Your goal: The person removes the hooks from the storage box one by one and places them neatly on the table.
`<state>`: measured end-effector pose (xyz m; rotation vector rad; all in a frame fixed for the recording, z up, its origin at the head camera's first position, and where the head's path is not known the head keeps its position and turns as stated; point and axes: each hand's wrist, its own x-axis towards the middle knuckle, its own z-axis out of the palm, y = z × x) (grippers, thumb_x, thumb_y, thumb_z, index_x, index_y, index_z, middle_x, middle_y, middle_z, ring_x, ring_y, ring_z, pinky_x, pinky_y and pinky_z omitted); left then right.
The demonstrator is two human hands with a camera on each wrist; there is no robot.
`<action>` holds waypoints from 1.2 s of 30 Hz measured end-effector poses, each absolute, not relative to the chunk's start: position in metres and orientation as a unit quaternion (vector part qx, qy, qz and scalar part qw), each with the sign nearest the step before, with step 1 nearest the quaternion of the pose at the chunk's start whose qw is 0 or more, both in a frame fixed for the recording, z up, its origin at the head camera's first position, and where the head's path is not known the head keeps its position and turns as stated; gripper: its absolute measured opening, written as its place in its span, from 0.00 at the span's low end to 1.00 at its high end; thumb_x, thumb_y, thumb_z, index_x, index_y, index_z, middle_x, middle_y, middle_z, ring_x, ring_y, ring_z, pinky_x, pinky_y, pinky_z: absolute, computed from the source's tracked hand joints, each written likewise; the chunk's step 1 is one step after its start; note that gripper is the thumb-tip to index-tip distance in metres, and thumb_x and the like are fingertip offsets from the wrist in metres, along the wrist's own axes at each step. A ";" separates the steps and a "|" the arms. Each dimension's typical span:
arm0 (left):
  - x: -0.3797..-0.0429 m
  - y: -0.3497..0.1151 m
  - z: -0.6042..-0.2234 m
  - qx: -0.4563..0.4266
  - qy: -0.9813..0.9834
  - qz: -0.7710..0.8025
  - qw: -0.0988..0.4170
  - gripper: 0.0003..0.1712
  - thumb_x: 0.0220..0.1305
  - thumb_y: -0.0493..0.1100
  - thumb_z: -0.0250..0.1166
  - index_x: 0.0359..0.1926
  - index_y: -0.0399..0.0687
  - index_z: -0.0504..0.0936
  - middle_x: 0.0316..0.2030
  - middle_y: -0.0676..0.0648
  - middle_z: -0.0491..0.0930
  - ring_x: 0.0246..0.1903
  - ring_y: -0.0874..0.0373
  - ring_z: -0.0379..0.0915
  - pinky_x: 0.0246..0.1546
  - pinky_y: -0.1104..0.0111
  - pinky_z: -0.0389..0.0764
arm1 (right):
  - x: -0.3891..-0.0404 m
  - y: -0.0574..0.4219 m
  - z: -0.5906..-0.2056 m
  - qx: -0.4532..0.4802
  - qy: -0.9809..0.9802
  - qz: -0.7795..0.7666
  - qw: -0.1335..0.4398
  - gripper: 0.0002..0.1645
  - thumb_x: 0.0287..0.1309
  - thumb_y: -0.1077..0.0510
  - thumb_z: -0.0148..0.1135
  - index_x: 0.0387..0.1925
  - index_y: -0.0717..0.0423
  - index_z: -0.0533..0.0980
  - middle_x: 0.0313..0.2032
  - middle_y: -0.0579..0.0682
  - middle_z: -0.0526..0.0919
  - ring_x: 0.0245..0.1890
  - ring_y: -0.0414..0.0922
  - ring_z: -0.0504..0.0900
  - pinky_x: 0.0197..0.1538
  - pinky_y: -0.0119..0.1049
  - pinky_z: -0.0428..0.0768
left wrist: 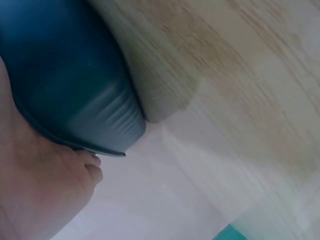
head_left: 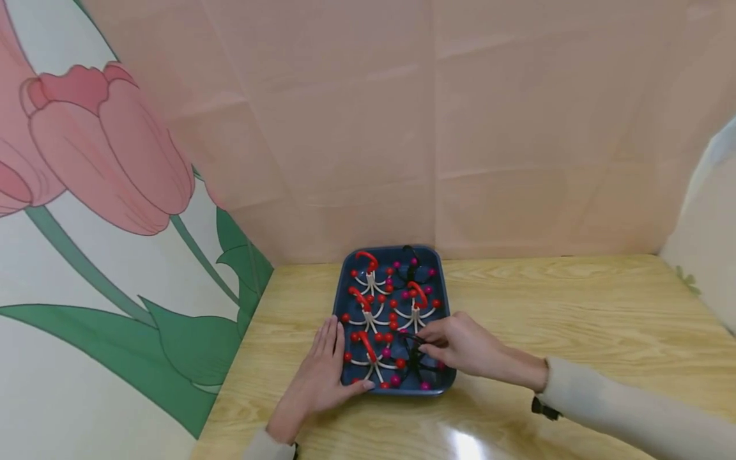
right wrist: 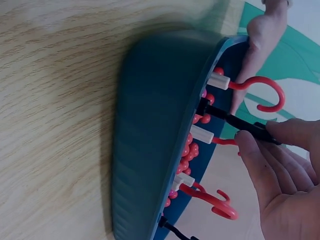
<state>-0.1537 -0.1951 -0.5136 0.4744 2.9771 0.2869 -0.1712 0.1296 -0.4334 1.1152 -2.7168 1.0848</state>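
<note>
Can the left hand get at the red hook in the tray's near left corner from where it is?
Probably yes: the left hand rests against the tray beside that red hook, which sticks up uncovered. The right hand pinches the black hook on the other side, leaving the way free.

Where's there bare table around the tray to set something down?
Widest: the wooden table right of the blue tray, beyond the right sleeve. Narrower: between tray and tulip mural, beyond the left hand. Crowded: inside the tray, packed with hooked pieces.
</note>
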 end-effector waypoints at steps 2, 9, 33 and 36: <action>-0.153 -0.195 -0.513 0.155 0.982 0.095 0.055 0.75 0.58 0.87 0.56 0.85 0.40 0.41 0.86 0.38 0.32 0.86 0.42 0.31 0.84 0.48 0.49 | -0.172 0.128 -0.432 0.354 -0.868 0.348 0.005 0.10 0.61 0.63 0.74 0.44 0.63 0.88 0.37 0.54 0.94 0.36 0.43 0.94 0.36 0.25 0.87; -0.156 -0.194 -0.516 0.160 0.982 0.094 0.045 0.75 0.57 0.89 0.53 0.85 0.40 0.42 0.86 0.40 0.32 0.86 0.44 0.29 0.85 0.50 0.49 | -0.173 0.128 -0.435 0.325 -0.869 0.374 -0.005 0.09 0.59 0.64 0.74 0.42 0.62 0.89 0.36 0.53 0.94 0.35 0.43 0.94 0.36 0.24 0.86; -0.157 -0.195 -0.517 0.164 0.981 0.095 0.032 0.74 0.60 0.86 0.55 0.84 0.38 0.42 0.86 0.39 0.33 0.86 0.44 0.29 0.85 0.51 0.48 | -0.181 0.143 -0.436 0.282 -0.826 0.487 0.007 0.11 0.58 0.68 0.74 0.44 0.64 0.89 0.37 0.55 0.94 0.34 0.37 0.93 0.36 0.26 0.87; -0.155 -0.196 -0.519 0.161 0.982 0.095 0.033 0.74 0.59 0.87 0.55 0.84 0.38 0.42 0.86 0.39 0.33 0.86 0.44 0.30 0.85 0.51 0.48 | -0.180 0.141 -0.434 0.285 -0.827 0.485 0.024 0.11 0.58 0.67 0.75 0.43 0.63 0.89 0.37 0.54 0.94 0.34 0.36 0.92 0.36 0.25 0.87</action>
